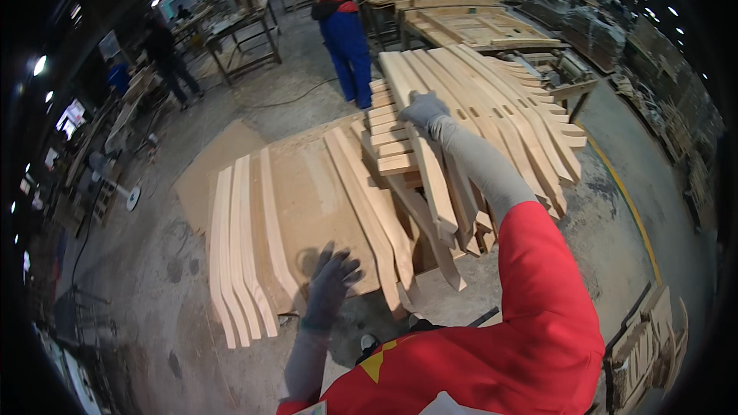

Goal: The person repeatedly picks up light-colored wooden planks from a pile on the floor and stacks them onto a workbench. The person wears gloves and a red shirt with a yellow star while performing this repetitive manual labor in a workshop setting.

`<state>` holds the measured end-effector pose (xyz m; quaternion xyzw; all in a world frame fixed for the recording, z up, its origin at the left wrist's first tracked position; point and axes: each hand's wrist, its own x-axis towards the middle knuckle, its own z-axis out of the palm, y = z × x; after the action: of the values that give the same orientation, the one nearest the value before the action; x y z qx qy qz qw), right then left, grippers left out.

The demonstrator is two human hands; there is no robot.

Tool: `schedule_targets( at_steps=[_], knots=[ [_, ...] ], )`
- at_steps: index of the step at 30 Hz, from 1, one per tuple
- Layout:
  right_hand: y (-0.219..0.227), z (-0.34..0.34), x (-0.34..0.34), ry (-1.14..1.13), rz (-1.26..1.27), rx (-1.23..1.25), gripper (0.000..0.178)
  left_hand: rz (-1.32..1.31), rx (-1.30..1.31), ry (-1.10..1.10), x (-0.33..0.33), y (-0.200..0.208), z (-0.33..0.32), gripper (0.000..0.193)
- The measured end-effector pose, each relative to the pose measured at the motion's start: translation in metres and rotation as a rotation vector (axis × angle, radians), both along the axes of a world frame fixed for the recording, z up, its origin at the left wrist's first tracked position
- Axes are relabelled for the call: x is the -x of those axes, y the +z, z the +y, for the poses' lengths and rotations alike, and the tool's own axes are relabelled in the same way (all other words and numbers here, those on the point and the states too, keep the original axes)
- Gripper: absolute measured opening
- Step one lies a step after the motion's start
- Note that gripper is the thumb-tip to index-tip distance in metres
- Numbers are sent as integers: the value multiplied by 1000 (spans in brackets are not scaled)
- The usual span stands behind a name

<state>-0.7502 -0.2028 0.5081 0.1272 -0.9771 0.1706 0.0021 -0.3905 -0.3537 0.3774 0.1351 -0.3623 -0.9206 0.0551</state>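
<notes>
My right hand (pixel 425 110), in a grey glove, reaches out over a stack of curved pale wooden slats (pixel 469 92). Its fingers are closed around the leftmost curved wooden slat (pixel 436 188), about midway along its length. My left hand (pixel 332 283), gloved too, hovers with fingers spread above the near edge of a wooden board (pixel 307 184) and holds nothing. Several similar slats (pixel 241 238) lie side by side at the board's left. One single slat (pixel 275 223) lies apart from them, and more (pixel 369 215) rest along the right side.
Short wooden pieces (pixel 392 138) are layered under the stack. Beyond it, a person in blue trousers (pixel 347 50) stands at a workbench (pixel 430 0). Another person in dark clothes (pixel 164 54) is farther left. Wooden parts (pixel 646 346) are piled at the lower right; a yellow line (pixel 626 192) marks the floor.
</notes>
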Motion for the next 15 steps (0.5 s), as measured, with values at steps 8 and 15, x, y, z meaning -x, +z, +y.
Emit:
schedule_targets(
  at_steps=[8,15],
  knots=[
    [-44,-41,10,180,459,-436,24,-85,19,226,-125,4,-37,48],
    [-58,26,-52,494,422,-39,30,-326,281,307,-158,-20,-32,39]
  ],
)
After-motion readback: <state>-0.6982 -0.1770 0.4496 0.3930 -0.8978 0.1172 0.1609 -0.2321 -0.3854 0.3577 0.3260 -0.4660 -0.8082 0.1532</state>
